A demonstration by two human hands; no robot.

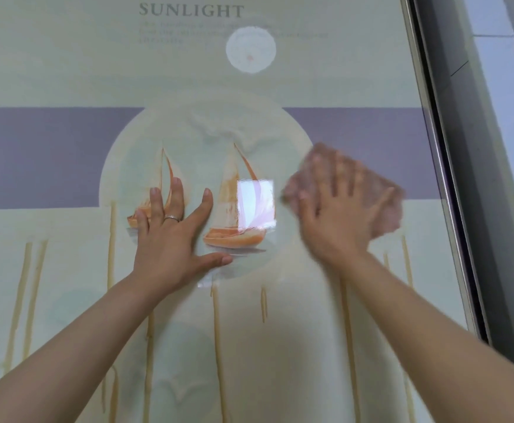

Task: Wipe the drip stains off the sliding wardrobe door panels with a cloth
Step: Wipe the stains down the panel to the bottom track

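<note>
While the cloth (345, 190) is pressed flat under your right hand (335, 218), you're mid-wipe near the door panel (66, 71)'s right edge.

Your left hand (170, 236) braces the panel, fingers spread, holding nothing. Next, work down the drip stains (217, 331); the frame (445, 178) limits rightward travel, with open room below and left.

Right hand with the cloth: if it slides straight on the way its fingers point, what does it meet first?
The right hand, pressing the blurred pinkish-brown cloth flat, points up the panel. Ahead lies the purple horizontal band of the printed wardrobe door panel; nothing raised shows there, though motion blur limits certainty.
</note>
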